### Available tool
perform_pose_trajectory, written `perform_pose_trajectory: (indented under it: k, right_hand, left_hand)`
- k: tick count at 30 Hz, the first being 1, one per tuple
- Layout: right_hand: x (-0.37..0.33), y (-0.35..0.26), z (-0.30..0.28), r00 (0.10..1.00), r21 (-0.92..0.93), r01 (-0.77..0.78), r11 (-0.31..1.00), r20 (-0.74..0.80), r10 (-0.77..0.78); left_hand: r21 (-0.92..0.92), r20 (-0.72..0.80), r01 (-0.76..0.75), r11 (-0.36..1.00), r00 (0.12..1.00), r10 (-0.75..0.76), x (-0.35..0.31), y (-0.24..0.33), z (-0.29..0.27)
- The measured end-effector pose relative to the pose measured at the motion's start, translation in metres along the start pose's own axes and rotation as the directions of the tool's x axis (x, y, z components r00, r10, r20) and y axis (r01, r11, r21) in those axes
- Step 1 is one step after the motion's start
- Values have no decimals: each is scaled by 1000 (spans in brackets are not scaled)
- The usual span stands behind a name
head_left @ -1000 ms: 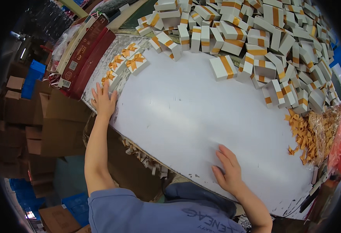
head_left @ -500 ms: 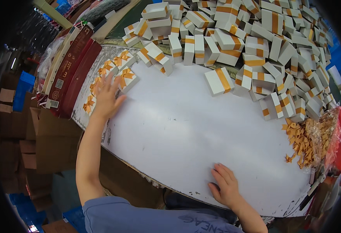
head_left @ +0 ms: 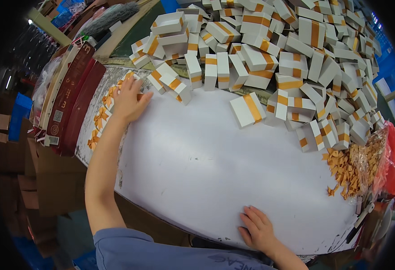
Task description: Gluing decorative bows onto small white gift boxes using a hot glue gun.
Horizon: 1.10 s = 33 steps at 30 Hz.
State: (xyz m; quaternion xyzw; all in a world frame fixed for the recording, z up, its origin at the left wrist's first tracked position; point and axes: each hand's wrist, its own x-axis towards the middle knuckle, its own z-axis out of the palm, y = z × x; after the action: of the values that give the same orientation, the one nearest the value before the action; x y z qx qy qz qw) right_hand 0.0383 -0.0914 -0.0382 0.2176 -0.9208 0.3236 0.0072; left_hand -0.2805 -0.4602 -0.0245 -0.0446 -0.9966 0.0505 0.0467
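Since half a second ago, the left hand (head_left: pixel 130 102) has been moved up to ten o'clock, over the far end of the bow boxes (head_left: pixel 100 118), lined from nine to ten; the inward one is now hidden, so a straighter row is suggested. Whether one is gripped cannot be told. At five o'clock, the right hand (head_left: pixel 258 230) is rested on the table (head_left: pixel 179 180), fingers together, nothing held.

Two grips (head_left: pixel 129 104) (head_left: pixel 259 231), dozens of boxes (head_left: pixel 242 113), dozens of bows (head_left: pixel 343 171)
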Motion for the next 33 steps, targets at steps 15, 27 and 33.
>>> perform_pose_trajectory:
  k: [15, 27, 33]
  right_hand:
    - [7, 11, -6, 996, 1, 25, 1000, 85, -25]
    - [6, 0, -1, 998, -9, 47, 999, 37, -46]
    - [30, 0, 8, 981, -12, 120, 993, -149, -120]
  left_hand:
    - [-667, -54, 356, 654, 853, -519, 187, -3, 68]
    - [-851, -10, 217, 479, 904, -427, 36, 109, 60]
    - [-926, 44, 176, 335, 930, -365, -49, 172, 12]
